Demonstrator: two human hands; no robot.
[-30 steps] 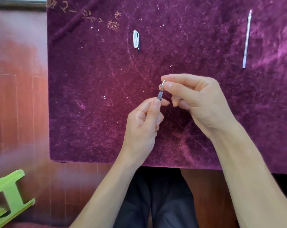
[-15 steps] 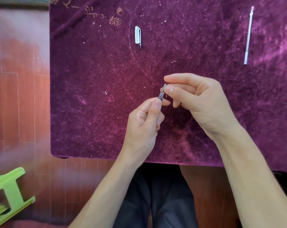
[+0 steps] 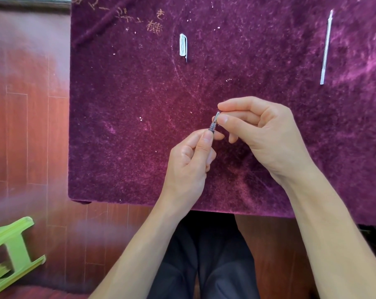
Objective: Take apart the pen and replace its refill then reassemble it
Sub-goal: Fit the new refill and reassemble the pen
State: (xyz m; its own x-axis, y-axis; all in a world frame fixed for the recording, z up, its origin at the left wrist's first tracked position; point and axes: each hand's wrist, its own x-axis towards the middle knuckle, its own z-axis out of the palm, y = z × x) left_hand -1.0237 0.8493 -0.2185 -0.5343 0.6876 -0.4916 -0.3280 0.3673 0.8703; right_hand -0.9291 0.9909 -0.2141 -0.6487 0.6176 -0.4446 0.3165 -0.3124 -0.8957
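Observation:
A small dark, ribbed pen part with a silvery tip (image 3: 214, 124) is held upright over the purple velvet cloth (image 3: 126, 117). My left hand (image 3: 190, 165) pinches its lower end between thumb and forefinger. My right hand (image 3: 262, 130) grips the silvery upper end with thumb and forefinger; most of the piece is hidden by the fingers. A clear pen cap with a clip (image 3: 183, 45) lies on the cloth at the top centre. A thin pale refill (image 3: 326, 47) lies at the top right, pointing away from me.
The cloth covers a table whose near edge (image 3: 139, 202) runs just above my lap. Gold embroidered characters (image 3: 154, 26) mark the cloth's far left. A green plastic stool (image 3: 12, 253) stands on the red wooden floor at the lower left.
Both hands stay on the pen part, and the right thumb and forefinger have shifted slightly on its tip. The view has drifted a little.

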